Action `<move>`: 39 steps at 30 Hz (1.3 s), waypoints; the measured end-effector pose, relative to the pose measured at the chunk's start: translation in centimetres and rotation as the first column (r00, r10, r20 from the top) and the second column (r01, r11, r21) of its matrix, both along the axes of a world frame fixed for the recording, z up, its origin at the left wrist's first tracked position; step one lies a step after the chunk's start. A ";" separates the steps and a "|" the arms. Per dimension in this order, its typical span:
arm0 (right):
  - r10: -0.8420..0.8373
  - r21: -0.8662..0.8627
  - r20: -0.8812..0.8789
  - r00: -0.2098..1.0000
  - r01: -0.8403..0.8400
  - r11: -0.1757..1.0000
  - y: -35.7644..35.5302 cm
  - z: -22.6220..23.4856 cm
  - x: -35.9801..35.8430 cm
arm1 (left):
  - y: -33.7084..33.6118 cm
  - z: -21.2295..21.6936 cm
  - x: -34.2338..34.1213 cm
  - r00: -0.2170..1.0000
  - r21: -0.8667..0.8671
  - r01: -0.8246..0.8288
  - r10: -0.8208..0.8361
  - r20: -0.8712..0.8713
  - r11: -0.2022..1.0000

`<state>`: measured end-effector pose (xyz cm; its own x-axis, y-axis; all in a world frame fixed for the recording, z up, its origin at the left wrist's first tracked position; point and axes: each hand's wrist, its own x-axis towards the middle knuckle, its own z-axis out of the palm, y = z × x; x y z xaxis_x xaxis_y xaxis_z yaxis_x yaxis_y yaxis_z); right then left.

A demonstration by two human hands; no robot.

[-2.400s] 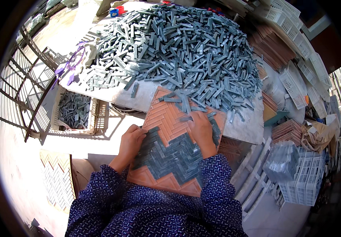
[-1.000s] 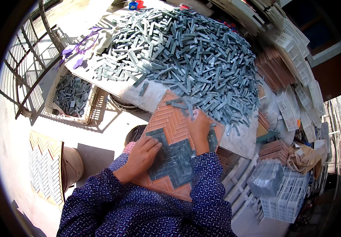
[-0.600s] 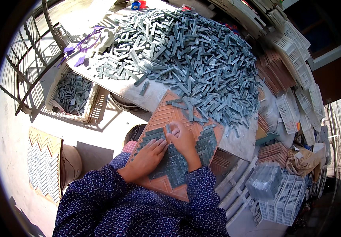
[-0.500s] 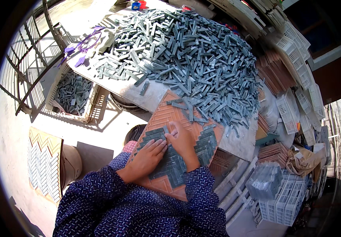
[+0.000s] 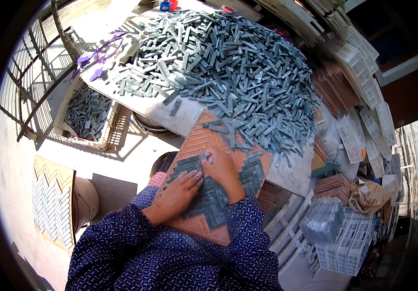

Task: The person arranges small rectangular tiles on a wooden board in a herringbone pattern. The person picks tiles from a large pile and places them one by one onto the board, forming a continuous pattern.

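Observation:
An orange mould board [image 5: 203, 137] with herringbone slots lies in front of me, tilted, partly filled with dark green stone strips [image 5: 212, 203]. My left hand [image 5: 177, 194] rests flat on the filled part, fingers stretched out and fingertips beside the right hand. My right hand [image 5: 222, 169] is closed in a pinch at the edge of the laid strips. A small stone strip [image 5: 203, 156] shows at its fingertips, partly hidden by them. Several loose strips [image 5: 218, 127] lie across the board's upper edge.
A large heap of stone strips [image 5: 228, 63] covers the table [image 5: 155, 110] beyond the board. At left stand a crate of strips [image 5: 86, 114] and a filled herringbone board [image 5: 54, 201] against a bucket [image 5: 86, 199]. White plastic crates [image 5: 347, 242] and stacked boards [image 5: 335, 89] crowd the right.
The fingers of my right hand have curled in closer around the strip. My left hand stays flat on the board. The whole view has shifted slightly.

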<state>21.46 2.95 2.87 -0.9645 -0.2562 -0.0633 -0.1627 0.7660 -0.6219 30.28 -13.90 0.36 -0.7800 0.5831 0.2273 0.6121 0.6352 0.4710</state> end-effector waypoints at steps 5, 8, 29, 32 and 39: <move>0.007 0.079 -0.064 0.998 -0.002 0.997 -0.6 0.4 0.6 | 0.0 -0.3 0.1 1.000 -0.011 0.000 0.000 -0.010 1.000; 0.017 0.071 -0.041 0.999 -0.015 0.997 -0.8 0.7 0.5 | 0.0 -0.2 0.1 1.000 -0.020 0.002 -0.002 -0.015 1.000; 0.171 0.022 -0.060 0.983 -0.170 0.985 -0.1 0.8 -0.2 | 0.0 -0.3 -0.2 1.000 -0.016 0.008 -0.008 -0.027 1.000; 0.103 0.022 -0.077 0.992 -0.102 0.995 0.5 0.9 -0.8 | 0.0 0.0 -0.4 1.000 0.009 -0.005 0.005 0.010 1.000; -0.284 0.005 -0.414 0.865 0.314 0.949 3.5 -0.7 -3.7 | 0.9 0.6 -2.9 0.999 -0.015 -0.025 0.025 -0.047 1.000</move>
